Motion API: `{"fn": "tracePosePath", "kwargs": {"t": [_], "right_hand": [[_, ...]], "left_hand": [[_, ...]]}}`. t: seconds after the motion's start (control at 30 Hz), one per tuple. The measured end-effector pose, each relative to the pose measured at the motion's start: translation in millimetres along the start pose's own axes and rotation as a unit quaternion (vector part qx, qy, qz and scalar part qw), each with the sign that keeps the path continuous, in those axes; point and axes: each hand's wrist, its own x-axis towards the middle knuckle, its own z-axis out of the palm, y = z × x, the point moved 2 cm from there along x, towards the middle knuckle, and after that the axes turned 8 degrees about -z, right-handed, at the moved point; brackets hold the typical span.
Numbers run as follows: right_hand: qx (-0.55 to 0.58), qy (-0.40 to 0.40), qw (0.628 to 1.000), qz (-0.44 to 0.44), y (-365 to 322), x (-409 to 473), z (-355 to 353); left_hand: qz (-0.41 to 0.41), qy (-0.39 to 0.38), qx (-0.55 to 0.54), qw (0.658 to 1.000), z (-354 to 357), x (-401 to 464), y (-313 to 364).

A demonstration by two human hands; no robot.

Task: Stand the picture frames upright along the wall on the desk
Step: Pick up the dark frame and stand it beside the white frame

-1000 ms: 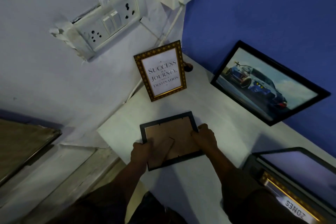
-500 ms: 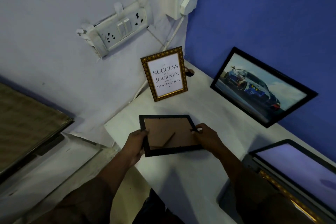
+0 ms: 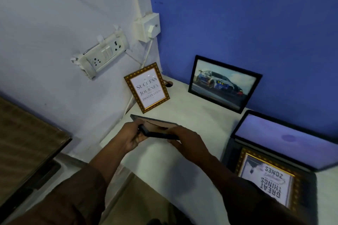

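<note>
A small black picture frame (image 3: 155,126) with a brown backing is held above the white desk (image 3: 182,115), tilted almost edge-on to me. My left hand (image 3: 131,136) grips its left end and my right hand (image 3: 186,142) grips its right end. A gold-framed "Success" print (image 3: 147,87) stands upright against the pale wall. A black-framed car picture (image 3: 224,83) leans on the blue wall. A gold-framed "Great Things" print (image 3: 270,179) lies flat at the lower right.
An open laptop (image 3: 285,139) stands at the right, its base under the flat gold frame. A switchboard (image 3: 102,56) and a white plug box (image 3: 147,27) with a cable sit on the wall. A dark brown surface (image 3: 23,142) lies to the left.
Both hands lifted the black frame off the desk and tipped it from lying back-side up to nearly edge-on. My view rose and swung right.
</note>
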Motion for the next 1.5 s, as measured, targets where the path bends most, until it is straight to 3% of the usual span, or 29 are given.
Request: {"fn": "tracePosePath", "kwargs": {"t": [0.17, 0.3, 0.43, 0.53, 0.63, 0.73, 0.77, 0.8, 0.87, 0.97, 1.1, 1.17, 1.23, 1.33, 1.5], "right_hand": [[0.065, 0.145, 0.984, 0.087, -25, -18, -25], [0.126, 0.171, 0.964, 0.158, -43, -40, -42], [0.055, 0.117, 0.977, 0.172, -63, -62, -52], [-0.045, 0.049, 0.984, 0.163, -78, -75, -64], [-0.123, -0.015, 0.982, 0.143, -94, -86, -79], [-0.167, -0.056, 0.977, 0.116, -107, -99, -97], [-0.175, -0.068, 0.976, 0.113, -112, -104, -104], [-0.188, -0.082, 0.973, 0.111, -115, -108, -110], [-0.235, -0.093, 0.961, 0.112, -122, -120, -121], [-0.327, -0.032, 0.938, 0.106, -124, -145, -135], [-0.285, 0.205, 0.919, 0.179, -107, -198, -158], [-0.230, 0.331, 0.887, 0.225, -99, -236, -167], [-0.202, 0.398, 0.855, 0.265, -89, -277, -172], [-0.129, 0.440, 0.823, 0.336, -77, -327, -171], [0.147, 0.424, 0.790, 0.417, -65, -388, -166]], "left_hand": [[0.003, -0.086, 0.035, 0.996, 7, -34, 2], [0.162, -0.031, 0.158, 0.974, -11, -58, -7], [0.328, 0.019, 0.222, 0.918, -28, -86, -25], [0.461, 0.005, 0.306, 0.833, -21, -111, -36], [0.582, -0.061, 0.451, 0.674, 3, -133, -44], [0.570, -0.106, 0.649, 0.493, 31, -142, -62], [0.540, -0.115, 0.698, 0.457, 39, -142, -69], [0.512, -0.126, 0.724, 0.445, 44, -142, -74], [0.489, -0.156, 0.717, 0.472, 54, -143, -85], [0.476, -0.203, 0.655, 0.551, 66, -144, -106], [0.384, -0.242, 0.573, 0.683, 80, -132, -135], [0.320, -0.260, 0.524, 0.745, 86, -125, -151], [0.256, -0.274, 0.477, 0.795, 96, -121, -172], [0.195, -0.282, 0.414, 0.843, 111, -126, -201], [0.148, -0.288, 0.356, 0.877, 151, -149, -250]]}}
